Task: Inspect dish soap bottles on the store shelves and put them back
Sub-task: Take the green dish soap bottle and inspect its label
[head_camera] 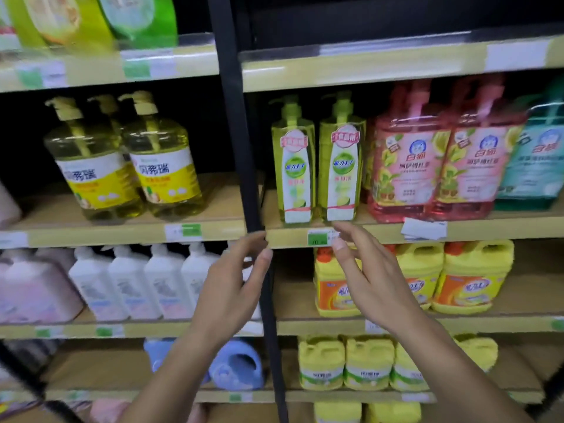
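Note:
Two slim green pump bottles of dish soap, the left one (294,166) and the right one (341,166), stand upright side by side on the middle shelf (381,233). My right hand (366,276) is raised just below the right bottle, fingers relaxed and holding nothing, fingertips near the shelf's price tag (320,237). My left hand (235,285) hovers in front of the black upright post (253,190), fingers loosely spread, empty. Neither hand touches a bottle.
Two yellow pump bottles (128,166) stand on the left bay. Pink bottles (433,160) and a teal one (534,154) stand to the right of the green ones. White bottles (146,282) and yellow jugs (457,276) fill the lower shelves.

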`<control>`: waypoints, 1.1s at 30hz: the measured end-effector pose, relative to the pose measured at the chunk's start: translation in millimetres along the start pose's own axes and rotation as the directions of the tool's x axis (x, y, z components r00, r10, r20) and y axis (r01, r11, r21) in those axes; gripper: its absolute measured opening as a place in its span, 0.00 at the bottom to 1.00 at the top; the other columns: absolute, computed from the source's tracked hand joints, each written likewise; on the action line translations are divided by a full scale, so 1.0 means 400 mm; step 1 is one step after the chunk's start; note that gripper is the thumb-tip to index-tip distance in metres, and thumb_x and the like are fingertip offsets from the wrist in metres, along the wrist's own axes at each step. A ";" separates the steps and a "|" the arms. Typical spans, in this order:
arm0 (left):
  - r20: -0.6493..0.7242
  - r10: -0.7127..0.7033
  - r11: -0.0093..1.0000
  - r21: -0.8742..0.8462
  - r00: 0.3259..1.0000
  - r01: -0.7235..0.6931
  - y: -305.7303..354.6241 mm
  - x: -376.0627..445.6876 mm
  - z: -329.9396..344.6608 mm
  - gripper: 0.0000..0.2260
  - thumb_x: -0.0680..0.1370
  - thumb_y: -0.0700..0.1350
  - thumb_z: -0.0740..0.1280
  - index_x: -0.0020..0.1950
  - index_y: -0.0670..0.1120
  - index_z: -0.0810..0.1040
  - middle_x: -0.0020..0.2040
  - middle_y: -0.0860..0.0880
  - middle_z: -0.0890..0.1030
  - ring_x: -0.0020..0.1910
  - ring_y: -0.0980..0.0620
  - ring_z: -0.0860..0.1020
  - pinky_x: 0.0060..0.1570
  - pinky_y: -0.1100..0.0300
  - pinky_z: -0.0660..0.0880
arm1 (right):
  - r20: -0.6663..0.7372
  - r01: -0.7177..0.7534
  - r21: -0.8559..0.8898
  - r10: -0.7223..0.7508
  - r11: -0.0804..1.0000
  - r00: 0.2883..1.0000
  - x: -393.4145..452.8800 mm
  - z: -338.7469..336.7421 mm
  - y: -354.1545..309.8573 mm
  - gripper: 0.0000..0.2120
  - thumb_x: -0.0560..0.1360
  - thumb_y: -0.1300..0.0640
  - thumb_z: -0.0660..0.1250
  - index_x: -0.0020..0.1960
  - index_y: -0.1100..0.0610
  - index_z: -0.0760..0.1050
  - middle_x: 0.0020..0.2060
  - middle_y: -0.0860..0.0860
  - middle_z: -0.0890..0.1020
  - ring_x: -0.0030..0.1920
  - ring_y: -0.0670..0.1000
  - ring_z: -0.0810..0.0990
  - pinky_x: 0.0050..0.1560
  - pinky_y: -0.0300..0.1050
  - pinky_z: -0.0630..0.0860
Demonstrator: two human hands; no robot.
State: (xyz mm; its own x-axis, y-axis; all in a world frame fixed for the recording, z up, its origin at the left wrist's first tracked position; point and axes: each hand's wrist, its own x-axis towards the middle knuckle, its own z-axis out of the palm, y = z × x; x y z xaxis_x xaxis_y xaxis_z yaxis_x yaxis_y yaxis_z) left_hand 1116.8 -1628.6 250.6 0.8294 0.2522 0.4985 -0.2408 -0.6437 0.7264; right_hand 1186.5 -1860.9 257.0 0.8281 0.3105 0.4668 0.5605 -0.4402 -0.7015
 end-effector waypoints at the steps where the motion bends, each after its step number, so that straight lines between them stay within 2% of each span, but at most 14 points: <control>1: -0.033 0.035 0.999 -0.004 0.999 -0.035 0.019 0.047 0.014 0.21 0.83 0.60 0.63 0.72 0.54 0.78 0.60 0.65 0.84 0.59 0.69 0.81 0.58 0.69 0.77 | -0.007 0.026 0.003 -0.026 1.000 1.000 0.043 -0.008 -0.005 0.26 0.85 0.36 0.52 0.78 0.44 0.69 0.73 0.41 0.75 0.73 0.44 0.73 0.71 0.44 0.72; 3: -0.087 0.092 0.996 -0.007 0.992 -0.093 0.061 0.135 0.037 0.20 0.85 0.57 0.64 0.73 0.49 0.77 0.59 0.67 0.82 0.59 0.73 0.79 0.54 0.77 0.74 | -0.009 0.087 0.019 -0.087 0.996 0.996 0.126 -0.022 -0.023 0.27 0.85 0.37 0.52 0.80 0.45 0.67 0.75 0.43 0.74 0.74 0.44 0.72 0.70 0.39 0.71; 6: -0.116 0.149 0.989 0.007 0.982 -0.149 0.114 0.237 0.058 0.19 0.87 0.54 0.65 0.75 0.48 0.73 0.57 0.79 0.78 0.60 0.79 0.76 0.54 0.80 0.71 | -0.032 0.214 0.065 -0.212 0.975 0.977 0.235 -0.039 -0.063 0.24 0.88 0.42 0.54 0.80 0.50 0.68 0.77 0.45 0.73 0.77 0.45 0.71 0.76 0.52 0.72; 9: -0.139 0.174 0.983 0.085 0.975 -0.164 0.140 0.301 0.074 0.22 0.87 0.54 0.66 0.79 0.48 0.69 0.57 0.87 0.71 0.59 0.83 0.72 0.56 0.83 0.67 | -0.073 0.320 0.042 -0.316 0.947 0.946 0.313 -0.049 -0.102 0.22 0.89 0.47 0.56 0.80 0.53 0.68 0.82 0.48 0.68 0.82 0.47 0.64 0.81 0.53 0.66; 11: -0.158 0.164 0.982 0.121 0.974 -0.146 0.144 0.327 0.084 0.24 0.86 0.53 0.67 0.80 0.48 0.67 0.59 0.81 0.72 0.60 0.82 0.71 0.58 0.83 0.65 | -0.070 0.339 -0.024 -0.340 0.941 0.938 0.351 -0.052 -0.124 0.24 0.89 0.47 0.56 0.82 0.53 0.65 0.85 0.48 0.61 0.85 0.47 0.57 0.82 0.47 0.58; 13: -0.166 0.149 0.979 0.165 0.975 -0.121 0.144 0.342 0.093 0.28 0.86 0.51 0.68 0.83 0.45 0.64 0.71 0.66 0.74 0.68 0.72 0.72 0.66 0.78 0.65 | -0.035 0.329 -0.077 -0.332 0.941 0.943 0.378 -0.051 -0.146 0.27 0.89 0.44 0.54 0.84 0.53 0.59 0.87 0.48 0.54 0.86 0.46 0.51 0.80 0.41 0.52; 15: -0.143 0.107 0.979 0.189 0.984 -0.079 0.143 0.352 0.103 0.33 0.85 0.51 0.68 0.86 0.43 0.57 0.82 0.49 0.70 0.79 0.53 0.70 0.76 0.60 0.68 | 0.009 0.299 -0.115 -0.300 0.947 0.954 0.402 -0.049 -0.168 0.29 0.89 0.43 0.52 0.86 0.53 0.54 0.87 0.49 0.50 0.86 0.47 0.47 0.78 0.40 0.48; 17: -0.100 0.037 0.991 0.131 0.994 -0.024 0.142 0.366 0.114 0.39 0.84 0.51 0.69 0.88 0.44 0.51 0.83 0.44 0.68 0.80 0.45 0.70 0.77 0.46 0.71 | 0.035 0.264 -0.146 -0.262 0.953 0.965 0.425 -0.046 -0.193 0.31 0.89 0.44 0.52 0.87 0.56 0.50 0.87 0.52 0.49 0.86 0.49 0.46 0.80 0.41 0.48; 20: -0.038 -0.029 0.998 0.051 0.999 0.031 0.135 0.395 0.123 0.44 0.83 0.48 0.71 0.88 0.45 0.44 0.85 0.43 0.66 0.78 0.44 0.72 0.73 0.43 0.74 | 0.065 0.198 -0.179 -0.189 0.964 0.980 0.453 -0.037 -0.229 0.32 0.89 0.46 0.54 0.86 0.60 0.50 0.86 0.58 0.56 0.86 0.56 0.54 0.81 0.51 0.57; 23: 0.030 -0.051 0.998 0.026 0.998 0.051 0.119 0.420 0.123 0.44 0.84 0.49 0.70 0.88 0.44 0.42 0.82 0.41 0.68 0.74 0.42 0.76 0.68 0.43 0.77 | 0.077 0.128 -0.217 -0.113 0.968 0.991 0.469 -0.033 -0.247 0.30 0.88 0.45 0.58 0.82 0.62 0.57 0.74 0.60 0.74 0.73 0.60 0.73 0.58 0.48 0.71; 26: 0.030 -0.017 1.000 -0.005 0.999 0.017 0.099 0.429 0.122 0.42 0.84 0.50 0.71 0.88 0.46 0.46 0.80 0.45 0.72 0.74 0.44 0.75 0.67 0.49 0.76 | 0.063 0.131 -0.267 -0.119 0.955 0.991 0.471 -0.041 -0.248 0.27 0.87 0.47 0.61 0.79 0.62 0.62 0.61 0.59 0.80 0.58 0.59 0.80 0.42 0.42 0.69; 28: 0.019 0.023 1.000 -0.019 1.000 -0.023 0.092 0.430 0.118 0.40 0.83 0.51 0.72 0.88 0.48 0.52 0.77 0.50 0.76 0.73 0.49 0.76 0.61 0.57 0.74 | 0.049 0.154 -0.311 -0.146 0.938 0.988 0.465 -0.047 -0.248 0.27 0.86 0.48 0.62 0.78 0.62 0.63 0.52 0.54 0.77 0.53 0.58 0.79 0.36 0.42 0.66; 30: 0.007 0.046 0.998 -0.051 0.999 -0.046 0.086 0.429 0.115 0.34 0.82 0.50 0.73 0.84 0.51 0.60 0.69 0.58 0.80 0.67 0.55 0.79 0.56 0.62 0.73 | 0.036 0.169 -0.337 -0.167 0.926 0.985 0.457 -0.052 -0.245 0.28 0.86 0.48 0.63 0.79 0.63 0.62 0.53 0.53 0.77 0.57 0.58 0.80 0.42 0.45 0.67; 33: -0.017 0.091 0.992 -0.085 0.996 -0.093 0.073 0.418 0.110 0.25 0.82 0.46 0.75 0.71 0.65 0.68 0.56 0.73 0.81 0.58 0.71 0.80 0.51 0.74 0.73 | 0.023 0.197 -0.338 -0.201 0.920 0.979 0.434 -0.060 -0.240 0.32 0.85 0.47 0.64 0.83 0.59 0.58 0.65 0.56 0.79 0.67 0.56 0.77 0.52 0.43 0.67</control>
State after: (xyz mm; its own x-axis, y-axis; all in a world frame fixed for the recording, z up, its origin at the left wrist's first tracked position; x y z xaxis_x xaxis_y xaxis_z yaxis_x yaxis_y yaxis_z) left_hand 1270.6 -1636.8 334.2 0.7953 0.2044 0.5707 -0.3586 -0.6003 0.7148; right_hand 1276.7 -1785.1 418.2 0.6980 0.4118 0.5858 0.6829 -0.6288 -0.3717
